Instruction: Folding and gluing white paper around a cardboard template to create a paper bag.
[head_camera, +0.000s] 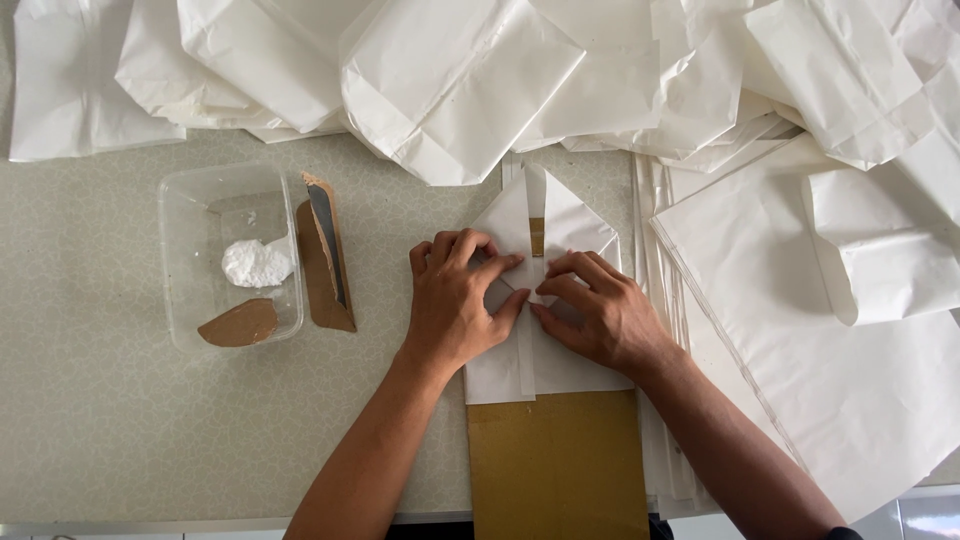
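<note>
White paper sheet (560, 350), folded over a brown cardboard strip (557, 465) running lengthwise away from the person, lay pinned under both flat hands, left hand (455, 305) and right hand (600, 315) touching at its centre seam.

the folded sheet (560, 300) is thin matt white paper, lying on a dull brown cardboard strip (557, 465). the tub (180, 260) is clear glossy plastic, and the tabletop (100, 420) looks finely mottled and matt.

Bright, even daylight fills the scene; white paper (560, 70) at the far side nears overexposure. Shadows under the hands are soft, focus is sharp throughout, without glare.
</note>
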